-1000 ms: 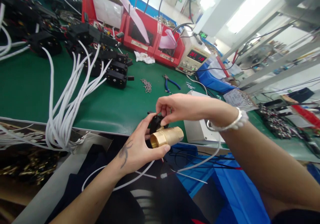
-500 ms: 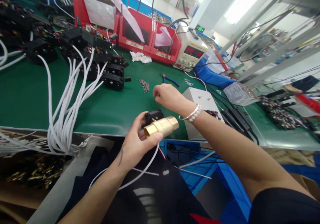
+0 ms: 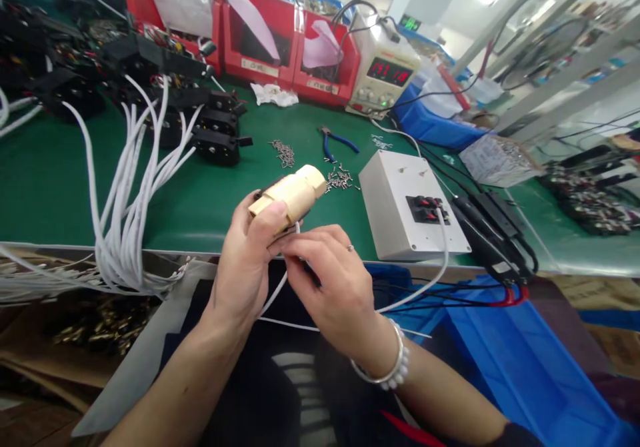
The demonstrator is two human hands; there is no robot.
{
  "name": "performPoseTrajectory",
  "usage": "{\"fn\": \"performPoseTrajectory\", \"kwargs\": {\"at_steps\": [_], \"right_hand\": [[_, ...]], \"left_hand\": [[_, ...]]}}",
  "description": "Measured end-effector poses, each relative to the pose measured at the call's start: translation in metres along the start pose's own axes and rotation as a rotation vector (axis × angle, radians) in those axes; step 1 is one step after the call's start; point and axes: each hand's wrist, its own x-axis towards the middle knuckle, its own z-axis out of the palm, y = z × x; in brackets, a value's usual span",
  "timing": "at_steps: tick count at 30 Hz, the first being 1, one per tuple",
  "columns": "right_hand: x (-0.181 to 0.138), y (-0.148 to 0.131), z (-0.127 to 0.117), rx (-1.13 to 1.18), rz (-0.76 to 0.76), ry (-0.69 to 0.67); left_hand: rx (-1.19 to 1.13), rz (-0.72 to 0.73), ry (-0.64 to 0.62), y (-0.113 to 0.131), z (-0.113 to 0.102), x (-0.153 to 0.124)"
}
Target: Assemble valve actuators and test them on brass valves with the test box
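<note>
My left hand grips a brass valve body with a black housing on its underside, held over the front edge of the green mat. My right hand sits just below it, fingers pinched on the white cable that hangs from the part. A small pile of screws lies on the mat just beyond the valve.
A white switch box stands right of my hands, with black leads beside it. Blue pliers, more screws, a bundle of white cables with black units, red bins, a power supply and a blue crate surround the spot.
My right hand has come back from reaching over the mat and now pinches the cable under the valve. My left hand lifted and tilted the brass valve upward.
</note>
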Motion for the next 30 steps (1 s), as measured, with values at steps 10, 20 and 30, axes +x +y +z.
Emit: {"fn": "performPoseTrajectory", "kwargs": {"at_steps": [10, 20, 30], "right_hand": [[-0.004, 0.028, 0.002, -0.039, 0.087, 0.198], [-0.005, 0.038, 0.004, 0.002, -0.067, 0.202], [-0.007, 0.033, 0.004, -0.047, -0.02, 0.065]], "left_hand": [[-0.065, -0.036, -0.078, 0.0, 0.016, -0.01], [-0.089, -0.059, -0.069, 0.001, 0.015, -0.015], [-0.064, -0.087, -0.032, -0.002, 0.007, -0.012]]}}
